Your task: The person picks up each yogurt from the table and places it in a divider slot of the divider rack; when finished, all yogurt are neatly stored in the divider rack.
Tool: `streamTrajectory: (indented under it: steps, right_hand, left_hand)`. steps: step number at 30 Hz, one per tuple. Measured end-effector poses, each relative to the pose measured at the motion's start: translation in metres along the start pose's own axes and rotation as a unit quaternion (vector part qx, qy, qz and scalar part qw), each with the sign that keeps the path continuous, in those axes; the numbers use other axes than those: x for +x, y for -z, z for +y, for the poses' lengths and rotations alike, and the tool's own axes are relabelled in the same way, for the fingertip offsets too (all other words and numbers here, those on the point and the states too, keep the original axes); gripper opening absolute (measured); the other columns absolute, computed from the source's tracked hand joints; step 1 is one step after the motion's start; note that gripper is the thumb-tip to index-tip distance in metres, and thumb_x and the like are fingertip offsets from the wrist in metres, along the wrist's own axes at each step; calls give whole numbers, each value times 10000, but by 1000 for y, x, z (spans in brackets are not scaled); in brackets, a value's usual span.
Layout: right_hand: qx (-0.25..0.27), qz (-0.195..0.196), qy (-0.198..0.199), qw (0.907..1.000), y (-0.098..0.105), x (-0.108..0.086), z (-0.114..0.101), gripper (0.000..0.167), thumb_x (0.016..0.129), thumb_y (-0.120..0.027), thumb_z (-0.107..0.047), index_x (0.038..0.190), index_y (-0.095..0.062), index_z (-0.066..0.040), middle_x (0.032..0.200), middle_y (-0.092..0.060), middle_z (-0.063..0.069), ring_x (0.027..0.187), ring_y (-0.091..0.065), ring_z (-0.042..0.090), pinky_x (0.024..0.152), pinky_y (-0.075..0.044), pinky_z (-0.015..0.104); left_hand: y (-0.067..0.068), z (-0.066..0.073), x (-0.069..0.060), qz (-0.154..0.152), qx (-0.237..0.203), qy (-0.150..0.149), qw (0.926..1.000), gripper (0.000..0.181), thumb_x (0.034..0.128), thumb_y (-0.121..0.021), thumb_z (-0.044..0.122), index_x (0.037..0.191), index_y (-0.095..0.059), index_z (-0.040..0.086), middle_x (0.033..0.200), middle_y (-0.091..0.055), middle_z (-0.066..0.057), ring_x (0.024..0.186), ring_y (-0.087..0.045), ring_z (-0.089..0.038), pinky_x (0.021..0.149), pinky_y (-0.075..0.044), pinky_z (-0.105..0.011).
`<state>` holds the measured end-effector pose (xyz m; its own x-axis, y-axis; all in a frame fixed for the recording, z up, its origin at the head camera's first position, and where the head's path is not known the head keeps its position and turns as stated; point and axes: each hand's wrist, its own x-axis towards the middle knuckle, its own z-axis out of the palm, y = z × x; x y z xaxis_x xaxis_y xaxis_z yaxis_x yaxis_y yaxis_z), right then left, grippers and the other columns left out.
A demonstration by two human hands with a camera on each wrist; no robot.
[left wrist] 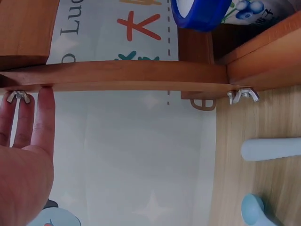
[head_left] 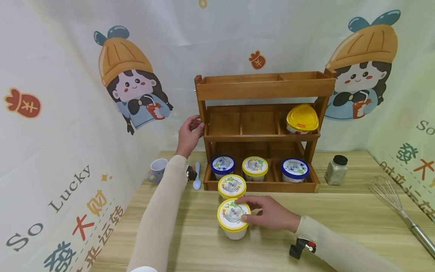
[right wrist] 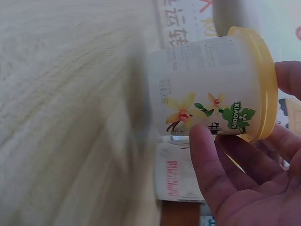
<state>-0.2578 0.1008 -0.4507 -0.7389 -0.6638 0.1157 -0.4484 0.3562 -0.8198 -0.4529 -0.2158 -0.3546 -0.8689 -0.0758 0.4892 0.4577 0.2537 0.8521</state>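
My right hand [head_left: 268,213] grips a white tub with a yellow lid [head_left: 233,215], its fingers at the lid and side. Vanilla flowers are printed on that tub's wall in the right wrist view. Just behind it stands another yellow-lidded tub [head_left: 232,186]. My left hand [head_left: 189,135] touches the left post of a wooden rack [head_left: 265,90]. In the left wrist view its straight fingers [left wrist: 44,117] rest against the post beside a wing nut [left wrist: 19,96]. The lower tier holds blue-lidded tubs [head_left: 223,164] [head_left: 295,168] and a yellow-lidded one [head_left: 255,166].
A tub with a rounded yellow lid [head_left: 302,118] sits at the right of the middle tier. Left of the rack are a mug [head_left: 158,167] and a light blue spoon [head_left: 197,177]. To the right stand a black-capped jar [head_left: 336,170] and a whisk [head_left: 395,200].
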Motion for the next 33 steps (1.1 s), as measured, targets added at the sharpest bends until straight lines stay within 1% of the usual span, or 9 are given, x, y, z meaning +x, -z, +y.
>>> streamTrajectory:
  steps: [5, 9, 12, 17, 19, 22, 27, 30, 33]
  right_hand:
    - [-56, 310, 113, 9994, 11, -8, -9, 453, 998, -744, -338, 1428, -655, -226, 1385, -685, 55, 1198, -667, 241, 861, -629, 280]
    - [-103, 496, 227, 9985, 24, -11, -19, 451, 1007, -738, -296, 1438, -650, -197, 1444, -651, 101, 1219, -656, 275, 872, -632, 283]
    - [-95, 569, 310, 9979, 36, -10, -26, 458, 1024, -718, -271, 1460, -632, -157, 1472, -632, 144, 1234, -671, 300, 895, -629, 271]
    - [-101, 739, 225, 9970, 59, -8, -41, 475, 1038, -699, -266, 1489, -604, -150, 1442, -643, 169, 1133, -716, 266, 863, -641, 248]
    - [-147, 828, 169, 9963, 68, -9, -46, 480, 1040, -695, -268, 1496, -596, -152, 1430, -649, 168, 1096, -709, 258, 846, -643, 247]
    - [-229, 1016, 158, 9944, 81, -9, -52, 489, 1040, -695, -272, 1500, -588, -146, 1432, -648, 158, 1121, -695, 268, 856, -641, 239]
    - [-306, 1506, 219, 9879, 100, -5, -59, 500, 1036, -702, -287, 1498, -584, -136, 1402, -670, 136, 1123, -701, 280, 837, -643, 243]
    - [-254, 1645, 241, 9858, 110, -1, -62, 504, 1044, -693, -285, 1507, -573, -128, 1394, -667, 140, 1105, -704, 289, 825, -649, 248]
    - [-360, 1770, 266, 9832, 120, 3, -64, 510, 1048, -686, -297, 1516, -565, -132, 1435, -643, 132, 1131, -701, 288, 856, -631, 208]
  left_hand:
    - [-4, 1, -2, 23, -46, 115, 9999, 405, 1054, -677, 260, 1438, -617, 144, 1325, -648, -139, 1258, -651, -286, 949, -657, -418]
    - [-5, -2, -4, 42, -65, 219, 9997, 413, 1060, -667, 305, 1441, -611, 155, 1400, -647, -121, 1310, -632, -277, 1007, -633, -422]
    - [-4, -4, -6, 221, -91, 301, 9993, 386, 1060, -666, 293, 1418, -629, 156, 1391, -660, -113, 1315, -637, -256, 1009, -631, -410]
    - [-2, -2, -4, 462, -166, 198, 9986, 369, 1053, -675, 314, 1397, -647, 183, 1364, -669, -98, 1281, -648, -254, 967, -647, -389]
    - [-1, 1, -3, 468, -217, 152, 9986, 369, 1051, -678, 326, 1394, -650, 191, 1353, -666, -99, 1255, -651, -275, 940, -656, -388]
    - [-1, 3, -2, 474, -226, 177, 9985, 360, 1048, -682, 327, 1381, -657, 192, 1312, -663, -107, 1199, -653, -288, 900, -667, -394]
    - [-2, 1, -1, 350, -147, 267, 9989, 366, 1051, -676, 330, 1383, -652, 176, 1275, -674, -107, 1156, -663, -235, 897, -670, -394]
    - [-5, -1, 1, 321, -131, 266, 9990, 368, 1051, -676, 330, 1381, -653, 168, 1250, -684, -113, 1140, -670, -210, 893, -672, -397]
    - [-8, -1, 3, 315, -67, 218, 9992, 368, 1052, -676, 327, 1381, -654, 163, 1229, -681, -110, 1118, -670, -203, 896, -672, -419]
